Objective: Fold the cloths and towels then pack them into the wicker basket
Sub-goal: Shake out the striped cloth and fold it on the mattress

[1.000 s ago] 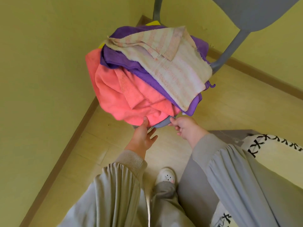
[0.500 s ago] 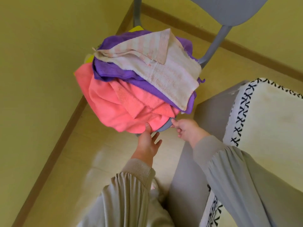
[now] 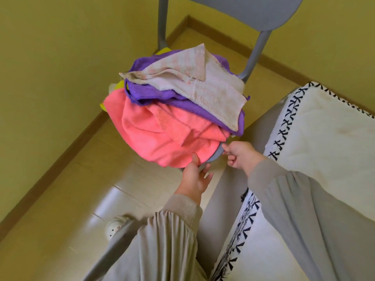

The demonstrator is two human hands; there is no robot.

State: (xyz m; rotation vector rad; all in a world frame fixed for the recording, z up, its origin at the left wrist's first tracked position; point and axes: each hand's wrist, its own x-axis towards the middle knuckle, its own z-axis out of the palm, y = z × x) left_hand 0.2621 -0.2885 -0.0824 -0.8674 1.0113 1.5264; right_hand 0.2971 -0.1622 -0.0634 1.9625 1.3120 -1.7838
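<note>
A heap of cloths lies on the seat of a grey chair (image 3: 256, 47): a pale striped towel (image 3: 215, 92) on top, a purple towel (image 3: 154, 94) under it, a pink towel (image 3: 162, 136) hanging over the front, and a bit of yellow cloth (image 3: 119, 87) at the left. My left hand (image 3: 194, 177) grips the chair seat's front edge, thumb on the pink towel. My right hand (image 3: 241, 155) pinches the seat edge (image 3: 216, 154) just to the right. No wicker basket is in view.
A bed with a cream cover (image 3: 324, 142) and black cross-stitch trim stands close on the right, its grey side (image 3: 261, 122) next to the chair. Yellow walls (image 3: 60, 78) meet in a corner behind the chair. My white shoe (image 3: 115, 226) is on the tiled floor (image 3: 101, 179).
The chair with the heap has come along the floor toward the bed, and the bed now fills the right side. Both hands keep their hold on the seat edge.
</note>
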